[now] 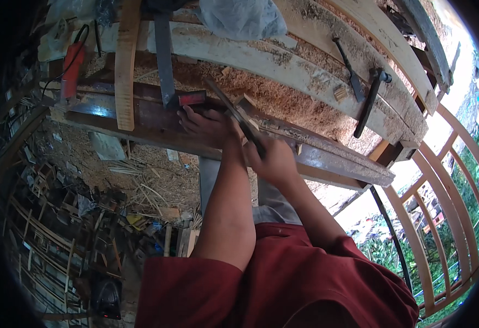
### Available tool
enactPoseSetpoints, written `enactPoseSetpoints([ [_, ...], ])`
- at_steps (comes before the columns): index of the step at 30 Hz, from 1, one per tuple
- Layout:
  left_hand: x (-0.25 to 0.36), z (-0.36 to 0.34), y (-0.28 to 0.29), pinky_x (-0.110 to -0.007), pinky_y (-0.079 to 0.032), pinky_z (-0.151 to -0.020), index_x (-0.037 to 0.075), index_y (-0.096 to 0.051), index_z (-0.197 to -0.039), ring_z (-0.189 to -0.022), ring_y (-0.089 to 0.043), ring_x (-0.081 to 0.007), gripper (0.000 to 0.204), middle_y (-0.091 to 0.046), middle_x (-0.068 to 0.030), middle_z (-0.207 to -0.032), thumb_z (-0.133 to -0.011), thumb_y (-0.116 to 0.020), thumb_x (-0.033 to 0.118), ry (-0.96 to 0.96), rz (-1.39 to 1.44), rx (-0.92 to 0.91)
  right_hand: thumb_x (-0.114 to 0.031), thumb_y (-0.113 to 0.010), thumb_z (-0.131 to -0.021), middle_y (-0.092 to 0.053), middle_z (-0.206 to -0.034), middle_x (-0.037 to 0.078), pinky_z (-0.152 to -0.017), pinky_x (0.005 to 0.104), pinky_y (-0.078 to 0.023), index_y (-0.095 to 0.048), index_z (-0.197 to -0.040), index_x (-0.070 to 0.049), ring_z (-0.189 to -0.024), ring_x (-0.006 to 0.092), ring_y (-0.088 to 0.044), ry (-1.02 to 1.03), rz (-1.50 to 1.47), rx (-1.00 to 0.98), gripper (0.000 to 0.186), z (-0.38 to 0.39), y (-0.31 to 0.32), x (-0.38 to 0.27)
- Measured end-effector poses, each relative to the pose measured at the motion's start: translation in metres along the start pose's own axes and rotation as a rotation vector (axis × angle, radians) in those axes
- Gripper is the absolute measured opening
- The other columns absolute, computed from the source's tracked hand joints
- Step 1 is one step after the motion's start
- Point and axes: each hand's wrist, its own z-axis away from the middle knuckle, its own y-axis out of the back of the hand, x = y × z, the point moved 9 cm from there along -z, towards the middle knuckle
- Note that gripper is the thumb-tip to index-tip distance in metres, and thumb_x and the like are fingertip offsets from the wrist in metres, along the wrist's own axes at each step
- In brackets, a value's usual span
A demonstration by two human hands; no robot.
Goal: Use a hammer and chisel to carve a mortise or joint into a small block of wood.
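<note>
My right hand (275, 161) is closed round the near end of a long, narrow, dark tool (225, 100) that looks like a file. The tool slants up and left over the dark wooden beam (327, 160). Left of it, my left hand (204, 124) rests at the beam with its fingers bent. Just beyond those fingers is a red-and-black block (192, 98), beside the near end of a flat grey metal strip (164, 60). What my left fingers grip is hidden. Small wood pieces (245, 102) lie beyond the tool.
Wood shavings (299, 104) cover the bench behind the beam. A chisel (350, 74) and a hammer (370, 104) lie at right. An orange power tool (72, 68) with a cord stands at left, near a wooden strip (126, 71). A plastic bag (242, 19) lies at the back.
</note>
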Motion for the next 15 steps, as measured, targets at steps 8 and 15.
enactPoseSetpoints([
  [8, 0.004, -0.001, 0.001, -0.063, -0.040, -0.116, 0.003, -0.049, -0.148, -0.140, -0.047, -0.0486, 0.055, -0.048, -0.0264, -0.155, -0.098, -0.045, 0.025, -0.011, -0.035, 0.022, -0.025, -0.065, -0.089, -0.070, -0.078, 0.024, -0.066, 0.0522, -0.054, -0.076, -0.100, -0.003, -0.070, 0.0452, -0.070, 0.028, 0.063, -0.015, 0.027, -0.005, 0.002, -0.003],
  [15, -0.004, -0.010, 0.011, -0.063, -0.041, -0.115, 0.002, -0.050, -0.146, -0.138, -0.049, -0.0487, 0.054, -0.050, -0.0266, -0.153, -0.098, -0.046, 0.026, 0.026, -0.019, 0.031, -0.035, -0.065, -0.090, -0.070, -0.080, 0.027, -0.072, 0.0550, -0.057, -0.074, -0.093, -0.003, -0.077, 0.0461, -0.071, 0.017, -0.066, -0.067, 0.034, 0.043, 0.033, -0.017],
])
